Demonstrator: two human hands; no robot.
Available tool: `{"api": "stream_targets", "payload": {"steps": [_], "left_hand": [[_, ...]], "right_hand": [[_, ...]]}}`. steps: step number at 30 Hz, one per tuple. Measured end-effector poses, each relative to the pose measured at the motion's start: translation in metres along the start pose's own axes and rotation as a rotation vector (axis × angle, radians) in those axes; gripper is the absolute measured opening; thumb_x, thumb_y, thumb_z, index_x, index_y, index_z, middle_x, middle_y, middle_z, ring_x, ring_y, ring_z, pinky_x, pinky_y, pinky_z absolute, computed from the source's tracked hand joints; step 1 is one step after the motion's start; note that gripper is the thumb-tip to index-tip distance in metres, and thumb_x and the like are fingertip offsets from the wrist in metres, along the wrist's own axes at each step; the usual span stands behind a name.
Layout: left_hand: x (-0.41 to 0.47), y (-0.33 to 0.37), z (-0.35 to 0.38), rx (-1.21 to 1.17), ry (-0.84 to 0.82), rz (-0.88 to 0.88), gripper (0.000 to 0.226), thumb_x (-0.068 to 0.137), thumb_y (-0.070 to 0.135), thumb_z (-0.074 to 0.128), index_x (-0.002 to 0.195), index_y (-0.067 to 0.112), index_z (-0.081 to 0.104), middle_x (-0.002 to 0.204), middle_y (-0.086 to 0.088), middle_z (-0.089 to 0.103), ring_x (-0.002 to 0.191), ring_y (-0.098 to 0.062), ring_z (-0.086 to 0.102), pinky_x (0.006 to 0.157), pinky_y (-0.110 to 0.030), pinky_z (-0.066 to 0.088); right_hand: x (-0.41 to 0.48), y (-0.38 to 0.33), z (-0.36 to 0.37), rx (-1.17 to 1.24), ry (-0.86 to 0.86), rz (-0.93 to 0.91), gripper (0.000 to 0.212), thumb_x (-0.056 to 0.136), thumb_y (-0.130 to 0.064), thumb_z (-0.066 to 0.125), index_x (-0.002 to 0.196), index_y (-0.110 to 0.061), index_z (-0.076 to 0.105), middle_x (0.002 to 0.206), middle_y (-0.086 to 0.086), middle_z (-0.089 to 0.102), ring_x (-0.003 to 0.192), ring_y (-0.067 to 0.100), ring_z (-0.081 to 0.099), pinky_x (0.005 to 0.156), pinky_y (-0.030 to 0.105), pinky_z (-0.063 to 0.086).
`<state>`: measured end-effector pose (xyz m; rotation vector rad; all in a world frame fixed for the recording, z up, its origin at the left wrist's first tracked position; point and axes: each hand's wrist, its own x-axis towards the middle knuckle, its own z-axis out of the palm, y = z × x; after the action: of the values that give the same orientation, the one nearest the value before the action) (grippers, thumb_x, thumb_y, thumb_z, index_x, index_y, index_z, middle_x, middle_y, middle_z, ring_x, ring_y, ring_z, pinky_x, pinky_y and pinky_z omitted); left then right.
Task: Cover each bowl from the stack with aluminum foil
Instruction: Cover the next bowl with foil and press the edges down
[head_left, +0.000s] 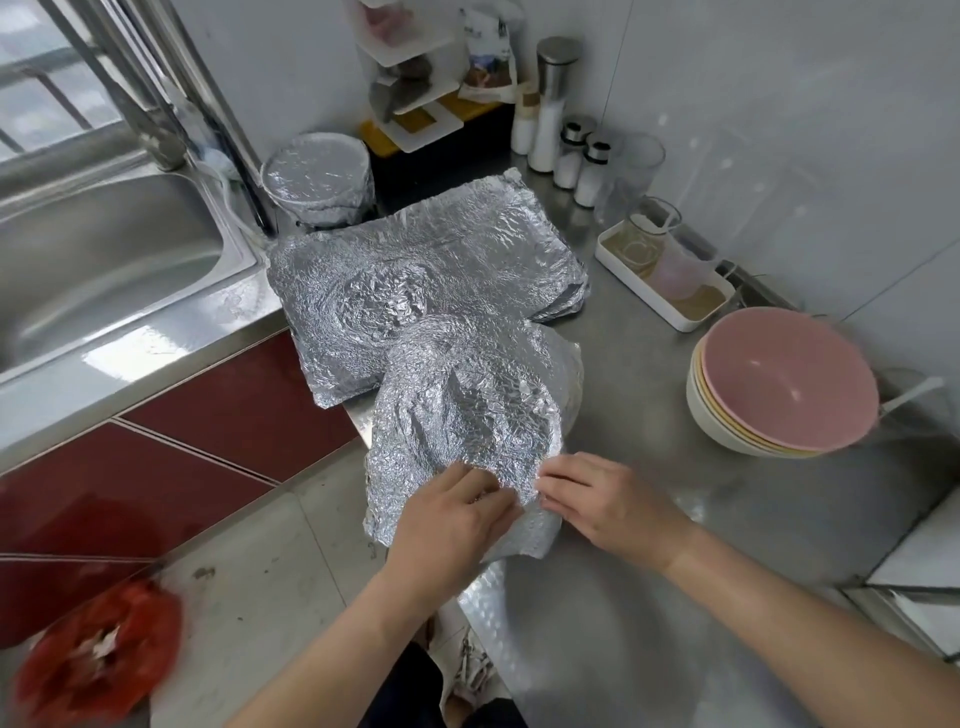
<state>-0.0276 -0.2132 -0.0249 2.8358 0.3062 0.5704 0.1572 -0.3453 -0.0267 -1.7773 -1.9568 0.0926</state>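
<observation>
Foil sheet (467, 405), crinkled and domed over something it hides, lies at the left edge of the steel tabletop (675, 571), its near side hanging past that edge. Both hands meet at the near end of the sheet. The left hand (447, 525) has its fingers bent down and pinching the foil. The right hand (608, 509), just beside it, has curled fingers gripping the same fold from the other side.

Behind the sheet, and partly under its far end, a pile of flat foil sheets (431, 249) covers the middle of the tabletop. At the back left corner, next to the sink (104, 260), stands a foil-covered bowl (317, 176). The stack of bowls (779, 384), with a pink one on top, sits uncovered near the right edge, well apart from the hands. A white tray (623, 260) holding a glass jug and a row of shakers (571, 156) stand along the back wall.
</observation>
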Motion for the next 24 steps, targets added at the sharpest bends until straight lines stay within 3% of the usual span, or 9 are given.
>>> {"api": "stream_targets", "payload": {"steps": [5,8,11,15,19,22,24], "left_hand": [[0.0,-0.002,-0.005,0.005,-0.011,0.026,0.023,0.096,0.035,0.058,0.09,0.018,0.073,0.084,0.004,0.061,0.076,-0.019,0.056,0.063,-0.033,0.05],[-0.003,-0.003,-0.004,0.043,-0.024,0.06,0.02,0.093,0.031,0.06,0.088,0.017,0.073,0.081,0.003,0.062,0.071,-0.019,0.057,0.06,-0.033,0.051],[-0.003,-0.004,0.003,0.094,-0.033,0.072,0.012,0.085,0.024,0.067,0.075,0.017,0.067,0.073,0.003,0.058,0.065,-0.019,0.052,0.054,-0.034,0.048],[0.001,0.002,0.012,0.093,-0.054,0.074,0.022,0.074,0.016,0.074,0.065,0.018,0.054,0.065,0.001,0.049,0.059,-0.019,0.044,0.049,-0.034,0.043],[0.011,0.028,0.009,0.121,-0.17,-0.002,0.028,0.059,0.017,0.084,0.062,0.02,0.056,0.062,0.003,0.049,0.056,-0.017,0.048,0.045,-0.027,0.039],[0.022,0.041,0.011,0.057,-0.124,-0.124,0.016,0.078,0.035,0.066,0.07,0.022,0.062,0.07,0.005,0.053,0.063,-0.017,0.054,0.051,-0.027,0.043],[0.024,0.042,0.009,-0.036,-0.092,-0.174,0.026,0.087,0.042,0.051,0.087,0.023,0.067,0.083,0.005,0.058,0.076,-0.018,0.057,0.061,-0.03,0.05]], "right_hand": [[0.007,-0.002,0.001,-0.166,-0.011,-0.043,0.009,0.085,-0.008,0.064,0.092,-0.013,0.066,0.097,0.003,0.062,0.077,0.022,0.061,0.061,0.033,0.053],[0.01,-0.002,0.002,-0.217,-0.01,-0.058,0.012,0.086,-0.008,0.055,0.086,-0.013,0.065,0.09,0.003,0.061,0.074,0.022,0.06,0.055,0.034,0.051],[0.015,-0.003,0.002,-0.257,-0.027,-0.084,0.012,0.083,-0.005,0.057,0.077,-0.014,0.062,0.081,0.002,0.058,0.07,0.021,0.055,0.052,0.033,0.048],[0.019,-0.003,-0.008,-0.303,-0.009,-0.137,0.019,0.074,0.001,0.054,0.066,-0.016,0.053,0.07,0.001,0.049,0.062,0.02,0.046,0.048,0.031,0.036],[0.015,0.005,-0.019,-0.316,-0.027,-0.174,0.021,0.076,0.003,0.049,0.066,-0.015,0.05,0.07,0.001,0.047,0.062,0.02,0.044,0.048,0.031,0.037],[0.011,0.012,-0.024,-0.299,-0.059,-0.087,0.016,0.074,0.001,0.054,0.074,-0.014,0.059,0.08,0.001,0.056,0.074,0.02,0.051,0.052,0.033,0.047],[0.009,0.008,-0.029,-0.278,-0.055,0.004,0.021,0.073,-0.002,0.059,0.086,-0.016,0.066,0.094,-0.001,0.061,0.088,0.018,0.051,0.061,0.03,0.048]]}}
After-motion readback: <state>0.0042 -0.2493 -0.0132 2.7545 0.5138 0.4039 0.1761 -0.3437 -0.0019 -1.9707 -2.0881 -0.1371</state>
